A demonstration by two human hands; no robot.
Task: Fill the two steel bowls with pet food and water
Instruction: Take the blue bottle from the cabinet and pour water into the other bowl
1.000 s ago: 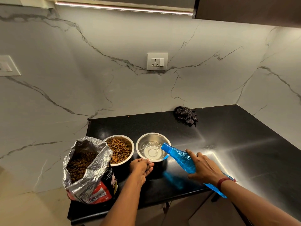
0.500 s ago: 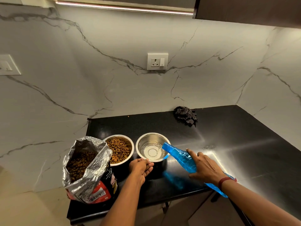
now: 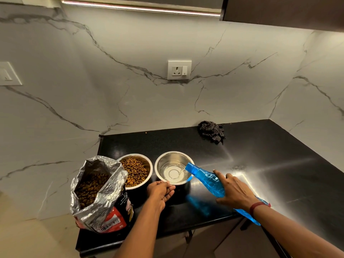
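Note:
Two steel bowls stand side by side on the black counter. The left bowl holds brown kibble. In the right bowl lies a shallow pool of water. My right hand grips a blue plastic bottle, tilted with its mouth over that bowl's right rim, and a thin stream of water runs in. Fingers of my left hand hold the near rim of the water bowl. An open foil pet food bag stands left of the bowls.
A crumpled dark checked cloth lies at the back of the counter by the marble wall. A wall socket sits above it. The counter's front edge runs just under my forearms.
The water level in the right bowl has risen a little as the bottle keeps pouring. Both hands stay in almost the same places.

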